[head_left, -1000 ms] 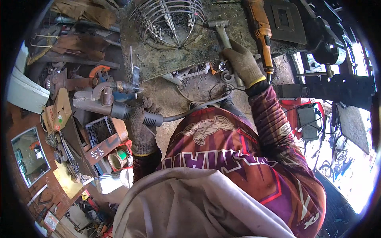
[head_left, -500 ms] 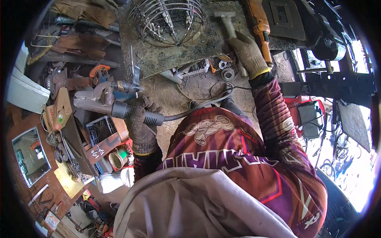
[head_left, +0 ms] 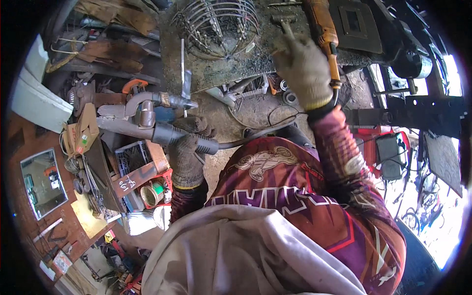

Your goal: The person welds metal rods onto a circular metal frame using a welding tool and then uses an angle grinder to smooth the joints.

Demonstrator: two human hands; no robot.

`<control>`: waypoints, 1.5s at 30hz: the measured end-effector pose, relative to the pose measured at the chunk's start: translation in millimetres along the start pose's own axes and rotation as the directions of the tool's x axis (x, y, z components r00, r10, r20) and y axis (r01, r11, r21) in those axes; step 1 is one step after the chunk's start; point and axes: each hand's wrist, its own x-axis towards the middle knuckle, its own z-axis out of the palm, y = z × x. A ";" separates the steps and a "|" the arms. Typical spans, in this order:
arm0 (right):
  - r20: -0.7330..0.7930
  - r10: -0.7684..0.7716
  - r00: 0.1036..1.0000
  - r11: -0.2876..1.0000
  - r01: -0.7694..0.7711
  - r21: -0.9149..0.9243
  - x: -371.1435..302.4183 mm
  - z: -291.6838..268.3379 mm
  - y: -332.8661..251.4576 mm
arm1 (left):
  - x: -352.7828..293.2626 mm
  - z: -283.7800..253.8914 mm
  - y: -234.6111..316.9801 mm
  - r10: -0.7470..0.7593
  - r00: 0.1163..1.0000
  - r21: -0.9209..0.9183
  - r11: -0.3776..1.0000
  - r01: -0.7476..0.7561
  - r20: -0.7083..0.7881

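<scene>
My gloved left hand [head_left: 187,157] is closed around the black ribbed handle of a welding electrode holder [head_left: 162,133]. A thin electrode rod [head_left: 183,61] stands out from the holder's jaw end, and a cable [head_left: 255,139] runs off the handle to the right. My gloved right hand [head_left: 307,71], slightly blurred, is over the handle of a hammer [head_left: 284,19] lying on the dark worktable [head_left: 196,78]. Its fingers look loosely stretched along the handle; most of the handle is hidden beneath. A round cage of bent metal rods [head_left: 221,27] sits on the table.
An orange angle grinder [head_left: 324,32] lies right of the hammer, beside a dark welding mask [head_left: 355,24]. Crates and a red-brown board [head_left: 135,179] are at my left. A red machine [head_left: 393,147] stands at right, with cables on the floor below the table.
My right hand has lifted from its grip on the hammer and shows larger; the hammer stays on the table. My left hand keeps the electrode holder, and the view has shifted slightly.
</scene>
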 end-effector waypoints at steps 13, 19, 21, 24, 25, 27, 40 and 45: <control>0.538 -0.419 0.731 -0.110 -0.629 0.770 -39.0 57.1 -34.1 | -3.1 57.2 -30.7 -0.170 0.982 0.268 0.953 0.142 0.084; 0.721 -0.361 0.591 -0.036 -0.782 0.622 -53.3 40.9 -12.3 | -35.9 58.0 -36.7 -0.151 0.987 0.385 0.909 0.162 -0.058; 0.547 -0.235 0.803 -0.015 -0.566 0.824 -55.5 41.8 -8.2 | -44.2 56.3 -35.0 -0.191 0.974 0.361 0.906 0.222 -0.119; 0.472 -0.237 0.849 0.009 -0.484 0.875 -51.7 32.2 -2.6 | -49.4 61.1 -31.3 -0.162 0.975 0.386 0.899 0.208 -0.149; 0.379 -0.236 0.895 -0.021 -0.394 0.919 -50.5 24.6 -2.1 | -51.3 65.4 -31.4 -0.092 0.976 0.418 0.892 0.169 -0.199; 0.489 -0.292 0.822 -0.109 -0.536 0.837 -48.1 7.2 2.9 | -47.7 74.8 -27.6 -0.102 0.979 0.406 0.898 0.168 -0.178; 0.133 -0.810 0.571 0.058 -0.148 0.987 -19.0 10.2 20.4 | -56.7 73.5 15.8 0.172 0.965 0.315 0.944 -0.103 -0.200; 0.300 -0.721 0.624 0.169 -0.262 0.950 -16.5 6.5 -6.7 | -49.9 1.5 35.1 0.268 0.919 0.194 0.956 -0.219 -0.288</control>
